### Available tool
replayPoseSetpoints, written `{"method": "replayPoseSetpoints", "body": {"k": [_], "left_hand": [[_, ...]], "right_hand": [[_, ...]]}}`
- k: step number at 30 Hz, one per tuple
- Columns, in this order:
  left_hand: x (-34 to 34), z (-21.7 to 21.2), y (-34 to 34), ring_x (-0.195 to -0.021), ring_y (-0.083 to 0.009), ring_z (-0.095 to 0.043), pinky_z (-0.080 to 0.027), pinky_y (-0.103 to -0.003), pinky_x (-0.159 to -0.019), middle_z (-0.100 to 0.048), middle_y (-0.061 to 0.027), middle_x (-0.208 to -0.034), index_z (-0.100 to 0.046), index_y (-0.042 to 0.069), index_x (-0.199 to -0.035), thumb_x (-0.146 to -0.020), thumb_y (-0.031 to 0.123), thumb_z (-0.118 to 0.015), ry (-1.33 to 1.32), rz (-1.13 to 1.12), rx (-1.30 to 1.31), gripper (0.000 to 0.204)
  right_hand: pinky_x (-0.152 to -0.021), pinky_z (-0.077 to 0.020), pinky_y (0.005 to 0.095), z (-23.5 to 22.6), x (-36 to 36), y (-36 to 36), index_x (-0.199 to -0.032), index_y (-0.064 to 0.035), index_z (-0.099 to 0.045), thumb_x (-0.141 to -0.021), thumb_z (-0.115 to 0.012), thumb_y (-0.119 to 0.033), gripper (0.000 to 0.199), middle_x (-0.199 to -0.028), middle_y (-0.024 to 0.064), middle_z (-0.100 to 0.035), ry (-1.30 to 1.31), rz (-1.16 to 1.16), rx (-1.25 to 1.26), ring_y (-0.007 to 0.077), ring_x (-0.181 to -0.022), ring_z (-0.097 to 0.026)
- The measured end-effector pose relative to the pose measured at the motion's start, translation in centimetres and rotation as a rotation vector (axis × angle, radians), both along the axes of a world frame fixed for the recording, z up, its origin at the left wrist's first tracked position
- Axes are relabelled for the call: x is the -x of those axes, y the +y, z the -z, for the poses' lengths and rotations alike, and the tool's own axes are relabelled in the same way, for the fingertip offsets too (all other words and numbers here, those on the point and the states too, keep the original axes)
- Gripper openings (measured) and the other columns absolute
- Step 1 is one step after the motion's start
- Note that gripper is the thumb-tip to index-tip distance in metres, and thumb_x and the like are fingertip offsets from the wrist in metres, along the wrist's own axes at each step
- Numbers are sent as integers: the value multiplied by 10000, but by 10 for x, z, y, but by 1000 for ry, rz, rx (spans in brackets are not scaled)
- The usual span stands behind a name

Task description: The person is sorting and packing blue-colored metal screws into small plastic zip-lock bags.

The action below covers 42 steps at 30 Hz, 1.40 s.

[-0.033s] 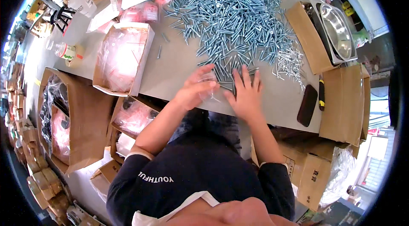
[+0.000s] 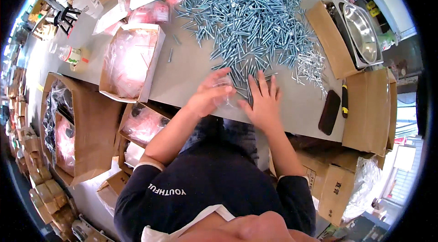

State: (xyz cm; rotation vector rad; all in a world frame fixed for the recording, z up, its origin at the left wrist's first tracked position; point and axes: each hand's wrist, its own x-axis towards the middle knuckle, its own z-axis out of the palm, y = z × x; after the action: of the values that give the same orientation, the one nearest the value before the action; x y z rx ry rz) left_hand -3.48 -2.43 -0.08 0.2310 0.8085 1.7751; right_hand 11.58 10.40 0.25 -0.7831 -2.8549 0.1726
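Note:
A clear plastic bag [image 2: 224, 101] is pinched in my left hand [image 2: 203, 98] at the table's near edge. Its mouth and contents are hard to make out. My right hand [image 2: 263, 107] lies palm down beside it, fingers spread over several loose screws at the near tip of a large heap of silvery-blue screws [image 2: 255, 18]. Some of these screws lie between the two hands. Right of the heap sits a smaller pile of white-silver bent pieces, which look like hex keys [image 2: 310, 66].
An open box of pink-tinted plastic bags [image 2: 130, 64] stands left on the grey table [image 2: 182, 71]. At the right are a dark phone-like slab [image 2: 329, 112], a black-and-yellow cutter [image 2: 344, 100] and a cardboard box with metal pans [image 2: 360, 32]. More cartons [image 2: 93, 128] stand below left.
My right hand has shifted slightly toward me and to the left over the screws. The left hand stays nearly where it was with the bag.

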Motion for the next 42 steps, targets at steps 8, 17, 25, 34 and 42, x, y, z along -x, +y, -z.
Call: {"method": "replayPoseSetpoints", "body": {"k": [8,17,25,34,42], "left_hand": [[-1,-11,-5,-923,-199,-566,-468,-338,-865,-550,-53,-936,-414,9,-1297,-730,46,-688,54,45,-37,631],[-49,20,-53,-839,-136,-519,-436,-266,-744,-539,-46,-953,-438,17,-1267,-725,56,-723,156,628,-105,614],[-82,54,-22,-843,-122,-520,-433,-257,-746,-551,-43,-948,-463,-31,-1222,-719,118,-743,423,729,81,595],[-94,59,-12,-797,-110,-525,-433,-257,-676,-539,-28,-911,-491,-9,-1169,-743,87,-705,-266,676,65,487],[-92,62,-10,-825,-111,-504,-424,-253,-721,-524,-28,-912,-466,9,-1191,-731,106,-729,83,717,-4,539]], "right_hand": [[-1032,-237,563,-4,-33,17,-1364,-183,-392,-781,-604,-404,659,-1452,149,-270,318,59,204,426,-1316,-239],[-942,-390,401,-13,-64,34,-1183,-150,-578,-690,-500,87,553,-1254,152,-431,266,-43,366,363,-1125,-423],[-846,-434,392,-18,-46,42,-1045,-117,-620,-727,-613,15,345,-1114,122,-479,168,-255,105,326,-1012,-474],[-761,-479,341,-19,-62,9,-941,-61,-627,-718,-667,2,235,-995,101,-564,193,-361,455,285,-890,-577],[-859,-435,425,-15,-34,69,-1036,-47,-612,-757,-682,-198,325,-1015,157,-551,363,69,248,345,-965,-538]]}}
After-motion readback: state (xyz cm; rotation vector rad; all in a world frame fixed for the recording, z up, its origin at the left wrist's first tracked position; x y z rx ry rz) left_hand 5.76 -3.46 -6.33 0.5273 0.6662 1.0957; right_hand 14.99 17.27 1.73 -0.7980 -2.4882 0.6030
